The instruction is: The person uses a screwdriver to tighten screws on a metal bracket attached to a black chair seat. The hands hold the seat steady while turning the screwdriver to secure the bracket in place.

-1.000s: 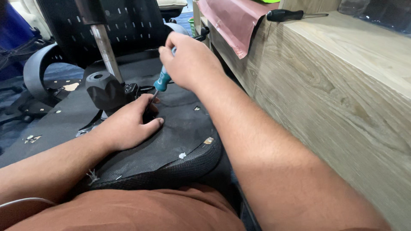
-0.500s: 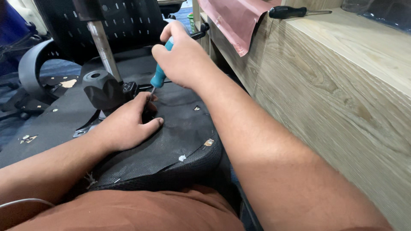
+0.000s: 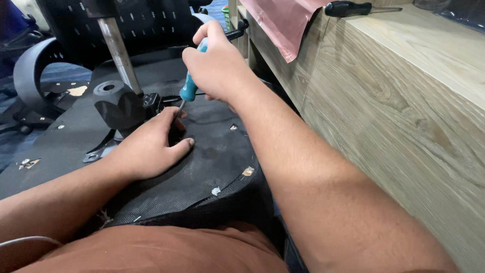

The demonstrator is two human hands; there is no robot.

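The right hand is wrapped tight around the teal plastic handle of a screwdriver, fist closed, thumb on top, the tool standing nearly upright. Its thin metal shaft drops out below the fist and meets the upturned black fabric underside of an office chair seat, the tip hidden just behind the left hand's fingertips. That left hand lies flat and open directly below the grip, palm down, pressing on the seat and holding nothing, index finger right beside the shaft. Just left of the grip sits a black plastic chair mechanism housing with a silvery metal column rising from it. Right of the grip runs a light wooden desk; on top, well apart from both hands, lie a black-handled screwdriver and a pink plastic sheet draped over the edge.
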